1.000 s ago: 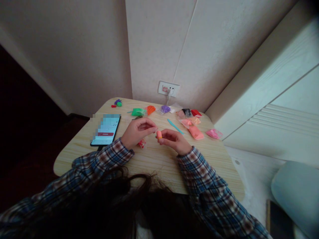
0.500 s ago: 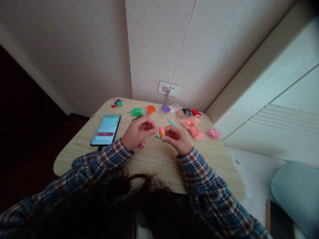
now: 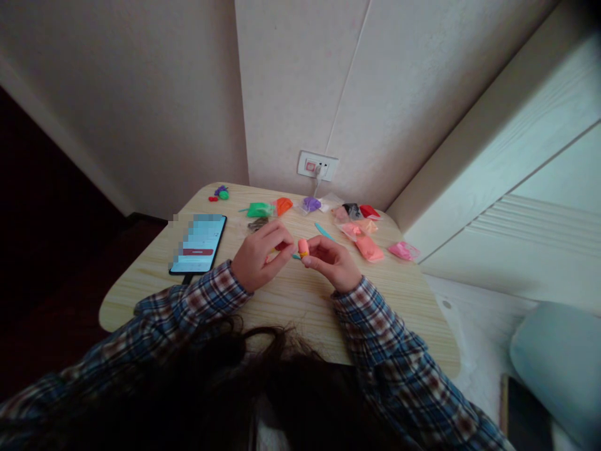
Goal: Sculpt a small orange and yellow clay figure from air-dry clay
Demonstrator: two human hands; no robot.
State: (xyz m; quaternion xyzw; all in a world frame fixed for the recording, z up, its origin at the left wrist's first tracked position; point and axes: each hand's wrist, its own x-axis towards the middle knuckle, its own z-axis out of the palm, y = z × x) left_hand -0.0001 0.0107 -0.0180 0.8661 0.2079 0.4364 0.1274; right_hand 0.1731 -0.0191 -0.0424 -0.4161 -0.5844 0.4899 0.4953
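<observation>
My right hand (image 3: 328, 262) pinches a small orange clay piece (image 3: 303, 247) with a yellow band, held just above the wooden table (image 3: 291, 300). My left hand (image 3: 259, 252) is curled beside it, fingertips closed on something small and reddish that I cannot make out. The two hands nearly touch at the middle of the table. A teal plastic tool (image 3: 323, 232) lies just behind my right hand, partly hidden by it.
A lit phone (image 3: 200, 243) lies at the left. Bags of clay stand along the back: green (image 3: 260, 210), orange (image 3: 283, 205), purple (image 3: 311, 203), black and red (image 3: 360, 212), peach (image 3: 369, 247), pink (image 3: 402, 251). A wall socket (image 3: 317, 166) is behind. White furniture is at the right.
My left hand has dropped lower and covers the small red-and-white piece that lay on the table. My right hand lifted the orange piece slightly and shifted it toward the left hand.
</observation>
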